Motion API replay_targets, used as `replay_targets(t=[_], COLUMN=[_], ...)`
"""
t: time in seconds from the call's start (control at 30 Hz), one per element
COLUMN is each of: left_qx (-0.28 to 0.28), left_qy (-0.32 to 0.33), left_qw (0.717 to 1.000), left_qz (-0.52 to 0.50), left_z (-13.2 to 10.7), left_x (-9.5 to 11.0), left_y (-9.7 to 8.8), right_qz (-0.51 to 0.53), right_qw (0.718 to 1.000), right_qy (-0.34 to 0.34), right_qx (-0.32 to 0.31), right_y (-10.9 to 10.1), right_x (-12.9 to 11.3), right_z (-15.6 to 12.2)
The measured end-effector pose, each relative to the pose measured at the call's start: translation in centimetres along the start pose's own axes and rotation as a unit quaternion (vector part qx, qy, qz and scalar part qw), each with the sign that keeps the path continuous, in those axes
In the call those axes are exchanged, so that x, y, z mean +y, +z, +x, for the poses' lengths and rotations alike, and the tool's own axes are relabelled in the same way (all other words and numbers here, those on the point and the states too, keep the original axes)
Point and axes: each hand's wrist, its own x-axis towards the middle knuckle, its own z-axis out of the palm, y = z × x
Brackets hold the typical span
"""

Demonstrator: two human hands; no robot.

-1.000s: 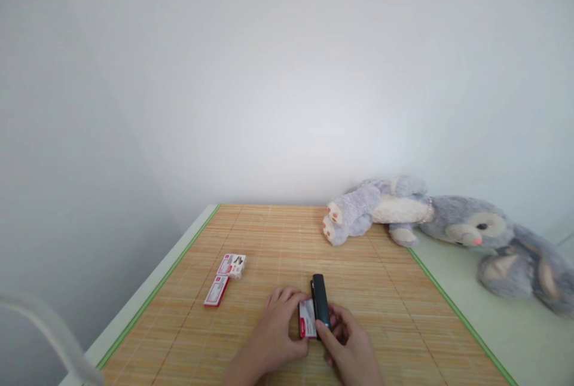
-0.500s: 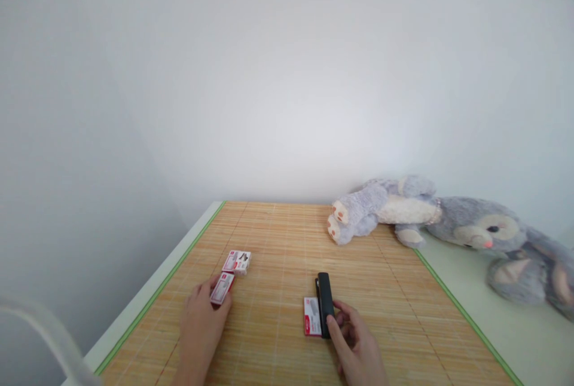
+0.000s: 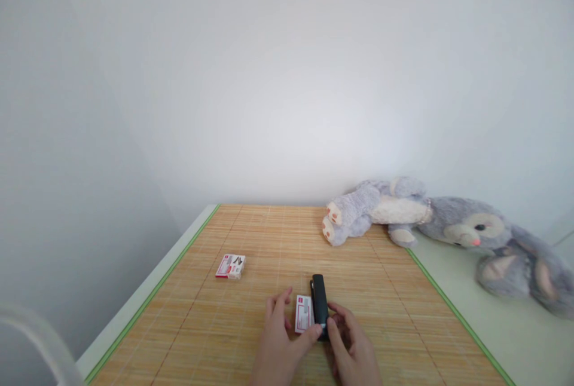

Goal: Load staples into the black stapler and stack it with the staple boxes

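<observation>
White curved object (image 3: 40, 338) cut off left, unidentifiable. Red-white box (image 3: 230, 266) on mat (image 3: 269, 236), print illegible. Left hand (image 3: 281, 341) loosely spread beside small box (image 3: 304, 312), contact unclear. Small box lies just left of black stapler (image 3: 320, 302). Right hand (image 3: 353, 341) at stapler's right side, fingers part hidden, can't tell if gripping. Grey plush (image 3: 399, 210), ear cut off at right edge.

Prob. a home rm: plush bunny (image 3: 394, 210) & bamboo mat (image 3: 269, 236) on tbl (image 3: 452, 266) by plain wall (image 3: 287, 75).
</observation>
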Motion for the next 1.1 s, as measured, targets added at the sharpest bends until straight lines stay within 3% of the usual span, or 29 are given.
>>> replay_targets(t=[0.17,0.4,0.5,0.6,0.67,0.73,0.83,0.97,1.03,1.1], left_qx=[-0.103,-0.099,-0.039,0.149,0.205,0.204,0.153,0.138,0.166,0.209], left_qy=[0.135,0.177,0.192,0.163,0.128,0.114,0.113,0.11,0.101,0.098], left_qw=[0.981,0.973,0.974,0.96,0.953,0.952,0.956,0.955,0.951,0.946], left_qz=[0.093,0.111,0.11,0.17,0.183,0.199,0.222,0.237,0.239,0.226], left_z=[1.6,2.5,3.3,5.6,7.5,9.2,10.6,10.0,8.8,7.0], left_x=[-0.4,0.0,-1.9,-4.5,-6.1,-7.4,-8.7,-10.2,-10.4,-9.7], left_y=[-2.9,-1.1,-2.9,-7.9,-11.6,-14.5,-16.8,-18.3,-18.4,-17.4], right_qz=[0.01,0.017,0.025,0.029,0.03,0.027,0.02,0.019,0.02,0.022], right_qw=[0.999,0.999,0.999,0.999,0.999,0.999,0.999,1.0,1.0,1.0], right_qy=[-0.007,0.002,0.015,0.022,0.023,0.027,0.026,0.013,0.011,0.017], right_qx=[0.032,0.028,0.032,0.032,0.027,0.022,0.015,0.002,-0.003,-0.004], right_y=[0.3,0.5,0.6,0.6,0.5,0.5,0.6,0.8,0.9,0.9], right_x=[-1.5,-1.7,-1.1,-0.9,-0.8,-0.6,0.1,1.5,2.0,2.1], right_z=[-0.5,-0.6,-0.5,-0.5,-0.5,-0.5,-0.4,-0.1,0.0,0.0])
